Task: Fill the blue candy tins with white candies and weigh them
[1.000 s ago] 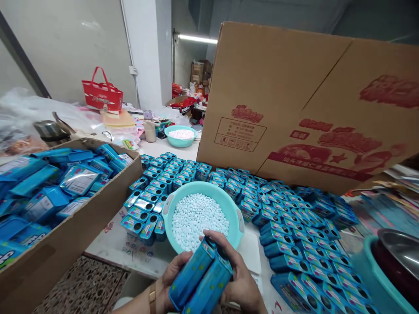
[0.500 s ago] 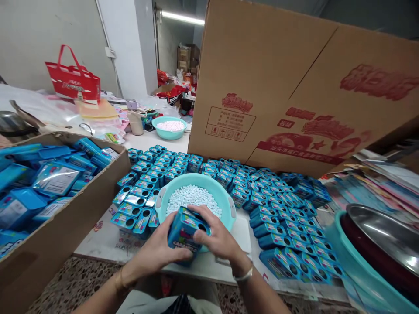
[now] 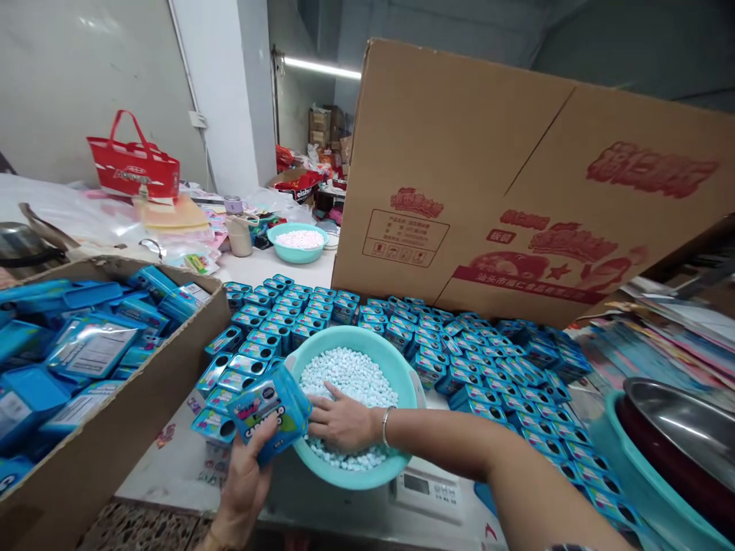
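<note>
My left hand (image 3: 246, 476) grips a blue candy box (image 3: 271, 413), tilted beside the left rim of a turquoise basin (image 3: 396, 360). The box's printed front faces me. Inside the basin lies a heap of small pale-blue candies (image 3: 350, 366). My right hand (image 3: 344, 422) rests palm down on them, thumb apart and fingers stretched toward the box; the fingertips are partly hidden. Rows of similar blue boxes (image 3: 488, 367) with round dark holes in their tops stand on both sides of the basin.
On the left, a cardboard carton (image 3: 166, 367) is full of blue boxes. A large carton (image 3: 459, 168) stands behind the rows. A white digital scale (image 3: 428, 490) sits by the basin's lower right. Stacked bowls (image 3: 683, 428) are at right, another candy basin (image 3: 298, 252) farther back.
My right hand has let go of the candy box and moved down onto the candies. My left hand has carried the box leftward, alone. The view has tipped slightly upward.
</note>
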The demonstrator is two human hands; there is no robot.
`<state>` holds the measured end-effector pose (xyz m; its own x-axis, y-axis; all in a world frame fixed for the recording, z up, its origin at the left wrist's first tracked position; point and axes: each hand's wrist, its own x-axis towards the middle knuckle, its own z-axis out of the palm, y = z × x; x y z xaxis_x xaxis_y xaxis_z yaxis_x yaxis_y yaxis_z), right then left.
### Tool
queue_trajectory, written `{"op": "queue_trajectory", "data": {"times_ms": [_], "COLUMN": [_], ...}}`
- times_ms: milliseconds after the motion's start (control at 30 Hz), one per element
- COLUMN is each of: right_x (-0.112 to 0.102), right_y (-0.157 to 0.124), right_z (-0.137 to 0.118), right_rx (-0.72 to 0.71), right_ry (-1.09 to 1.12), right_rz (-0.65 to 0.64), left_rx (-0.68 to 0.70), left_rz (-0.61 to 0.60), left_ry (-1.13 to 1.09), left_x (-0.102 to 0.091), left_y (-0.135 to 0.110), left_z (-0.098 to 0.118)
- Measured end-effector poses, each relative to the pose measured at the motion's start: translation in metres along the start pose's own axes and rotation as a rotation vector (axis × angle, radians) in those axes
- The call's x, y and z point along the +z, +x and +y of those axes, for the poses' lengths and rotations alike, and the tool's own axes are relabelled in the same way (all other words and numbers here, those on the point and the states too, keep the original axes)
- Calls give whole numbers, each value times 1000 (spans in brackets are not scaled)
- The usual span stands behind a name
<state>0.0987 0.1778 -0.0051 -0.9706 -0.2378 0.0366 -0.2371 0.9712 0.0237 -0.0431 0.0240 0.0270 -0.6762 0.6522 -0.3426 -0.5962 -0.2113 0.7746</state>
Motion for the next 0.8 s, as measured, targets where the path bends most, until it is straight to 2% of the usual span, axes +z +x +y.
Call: {"op": "queue_trajectory", "data": {"times_ms": [100, 200, 300, 367, 433, 500, 567, 667, 733, 800], "right_x": [6, 2, -4, -4, 2, 12, 24, 39, 44, 44], "right_y": [5, -2, -22, -38, -51, -57, -54, -35, -19, -6], "right_z": [12, 23, 34, 39, 43, 45, 45, 46, 49, 53], "right_rx": [131, 354, 758, 1000, 1193, 1374, 1520, 1653, 1668, 1622], "right_ry": [-25, 88, 422, 554, 592, 657, 726, 812, 882, 994], "right_rz": [-1, 27, 316, 537, 671, 785, 890, 1048, 1147, 1222], "left_rx": [-46, -5, 227, 453, 590, 583, 557, 576, 596, 601], "left_rz": [-17, -192, -431, -590, -742, -821, -824, -798, -774, -742], "left_ry": [93, 353, 889, 1294, 1658, 1887, 1955, 1959, 1943, 1917], "left_x": [-8, -5, 20, 46, 70, 88, 95, 92, 87, 83], "left_y": [-2, 0, 8, 16, 26, 38, 48, 57, 58, 58], "left_z": [3, 31, 60, 64, 54, 32, 8, -18, -27, -31]}}
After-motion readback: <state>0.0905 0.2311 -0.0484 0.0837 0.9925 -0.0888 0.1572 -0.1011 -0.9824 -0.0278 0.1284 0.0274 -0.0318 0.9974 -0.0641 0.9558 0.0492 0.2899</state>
